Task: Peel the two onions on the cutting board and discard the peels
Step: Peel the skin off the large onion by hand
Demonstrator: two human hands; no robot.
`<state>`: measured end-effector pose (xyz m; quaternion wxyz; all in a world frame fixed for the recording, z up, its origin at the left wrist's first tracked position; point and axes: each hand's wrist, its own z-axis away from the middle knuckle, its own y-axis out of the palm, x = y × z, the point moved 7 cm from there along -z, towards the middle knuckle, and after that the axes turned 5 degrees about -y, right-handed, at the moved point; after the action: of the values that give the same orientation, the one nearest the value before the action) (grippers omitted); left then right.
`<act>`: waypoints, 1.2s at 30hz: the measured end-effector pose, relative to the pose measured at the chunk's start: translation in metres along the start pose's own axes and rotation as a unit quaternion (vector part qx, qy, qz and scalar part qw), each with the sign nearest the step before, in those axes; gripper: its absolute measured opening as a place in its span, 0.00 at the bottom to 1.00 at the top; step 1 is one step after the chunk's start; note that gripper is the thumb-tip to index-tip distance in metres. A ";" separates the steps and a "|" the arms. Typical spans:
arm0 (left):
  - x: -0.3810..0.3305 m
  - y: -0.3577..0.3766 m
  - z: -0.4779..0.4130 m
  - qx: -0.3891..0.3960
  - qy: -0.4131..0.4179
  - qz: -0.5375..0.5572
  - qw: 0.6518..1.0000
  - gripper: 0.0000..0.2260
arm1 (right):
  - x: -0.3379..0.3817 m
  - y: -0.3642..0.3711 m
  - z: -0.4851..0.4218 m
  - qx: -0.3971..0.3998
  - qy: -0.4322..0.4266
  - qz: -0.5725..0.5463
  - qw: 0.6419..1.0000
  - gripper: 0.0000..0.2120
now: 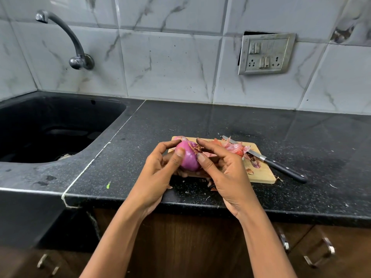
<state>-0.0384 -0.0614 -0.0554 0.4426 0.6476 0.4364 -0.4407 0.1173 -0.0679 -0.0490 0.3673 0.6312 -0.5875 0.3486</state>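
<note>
Where both forearms reach in over the near edge of the counter (112, 189), the two hands meet above the near left part of the cutting board (263, 174), with the onion (188, 160) held between them, clear of the wood. Left hand (160, 169): fingers curled round the onion's left and under side, thumb (178, 157) pressed on the face turned to the camera. Right hand (222, 169): thumb (202, 160) set against the onion's right flank, forefinger (200, 141) hooked over the top; contact of its other fingers cannot be confirmed. Most of the visible face is bare, glossy purple. A dry flap of skin (194, 147) clings at the upper right, between the right forefinger and thumb. The onion's long axis appears to run from its near lower end to this far upper end. The right hand is therefore nearer the flap, and the next pull is judged to go rightward, away from the left hand's grip. Beyond the hands, a pile of peels (234, 147) lies on the board's far right part, across the blade of a knife (281, 168) whose handle rests on the counter. A pale pink rounded piece (179, 138) shows at the board's far left corner; whether it is the second onion cannot be told. Farther off are the sink (50, 127), the tap (66, 35) and a socket plate (266, 54).
</note>
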 end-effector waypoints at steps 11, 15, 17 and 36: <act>0.001 0.003 0.004 -0.008 0.010 -0.039 0.999 0.21 | 0.011 -0.006 0.002 -0.038 -0.061 0.067 0.995 0.09; 0.002 -0.003 0.000 -0.023 -0.023 0.066 0.997 0.23 | 0.024 0.001 0.009 -0.041 -0.160 0.242 0.956 0.08; 0.000 -0.001 0.000 -0.015 -0.025 0.072 0.997 0.26 | 0.030 0.007 0.013 -0.041 -0.192 0.278 0.940 0.10; -0.004 0.000 0.000 -0.020 -0.027 -0.020 0.999 0.31 | 0.063 0.028 0.004 0.034 -0.315 0.445 0.838 0.12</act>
<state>-0.0389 -0.0622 -0.0515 0.4581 0.6180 0.4459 -0.4576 0.0939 -0.1026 0.0055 -0.0537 0.3898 -0.8768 0.2762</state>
